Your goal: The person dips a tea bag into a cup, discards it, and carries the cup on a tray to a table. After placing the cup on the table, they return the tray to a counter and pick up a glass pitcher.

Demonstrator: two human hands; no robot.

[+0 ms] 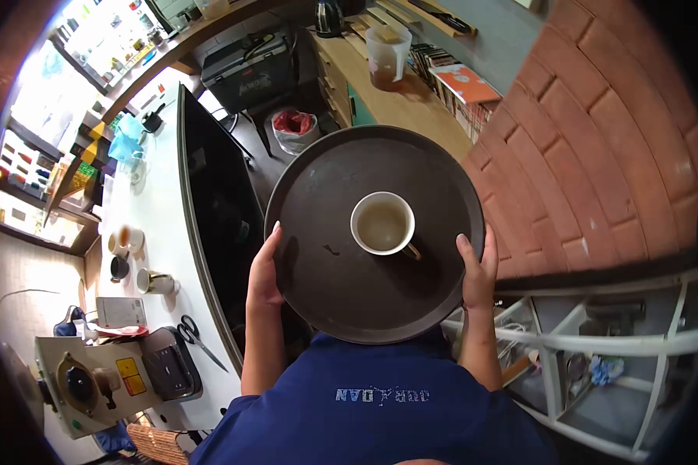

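Observation:
A round dark brown serving tray is held level in front of my body. My left hand grips its left rim, with the thumb on the edge and the other fingers hidden beneath. On the opposite side my right hand holds the rim, its thumb resting over the top. A white cup stands upright near the tray's middle, partly filled with a pale cloudy liquid. The cup's handle, gold in colour, points to the lower right. Neither hand touches the cup.
To the left runs a white table with mugs, scissors and a machine. Ahead, a wooden counter bears a plastic jug and a kettle. A lined bin stands on the floor. A brick wall rises right.

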